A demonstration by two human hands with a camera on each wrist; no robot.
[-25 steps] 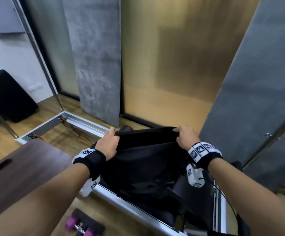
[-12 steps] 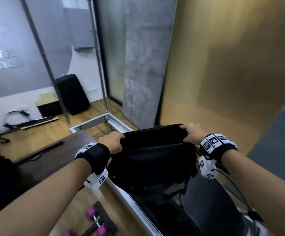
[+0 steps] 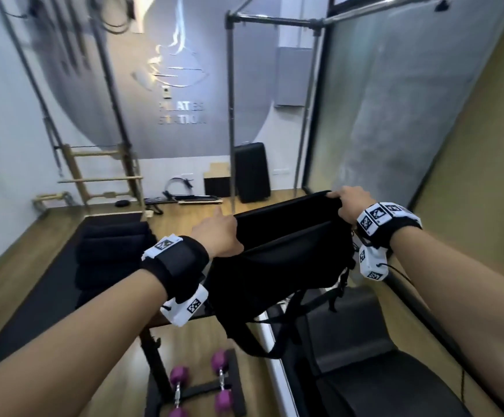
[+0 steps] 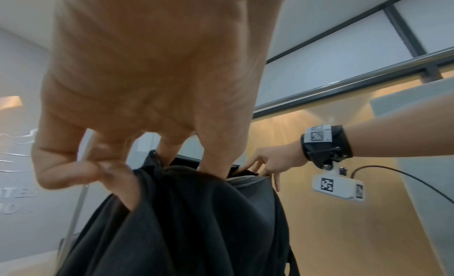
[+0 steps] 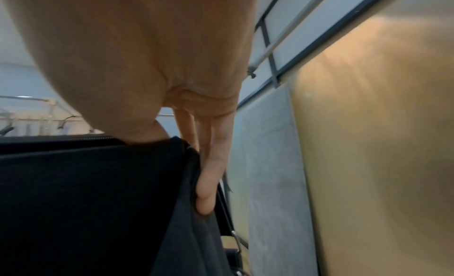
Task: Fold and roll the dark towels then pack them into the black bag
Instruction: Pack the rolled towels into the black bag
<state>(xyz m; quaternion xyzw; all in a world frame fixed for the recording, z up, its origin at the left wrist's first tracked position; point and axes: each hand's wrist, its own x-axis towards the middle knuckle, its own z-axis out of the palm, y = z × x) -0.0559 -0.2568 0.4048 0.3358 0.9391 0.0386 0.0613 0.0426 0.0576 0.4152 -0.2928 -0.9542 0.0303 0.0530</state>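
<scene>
Head view: the left hand (image 3: 218,236) and right hand (image 3: 350,204) grip opposite ends of the bag's (image 3: 281,266) open rim, holding it in the air; rolled towels (image 3: 111,251) lie on the table (image 3: 34,296) at left, above dumbbells (image 3: 199,383). Left wrist view: fingers (image 4: 211,153) curl into the rim. Right wrist view: fingers (image 5: 209,173) clamp the bag's edge.

The right hand (image 5: 147,62) fills the top of the right wrist view, its fingers (image 5: 209,175) reaching down over the edge of the black bag (image 5: 86,202) and pressing into the fabric. Beside it stand a grey panel (image 5: 270,183) and a golden wall (image 5: 380,144)
</scene>
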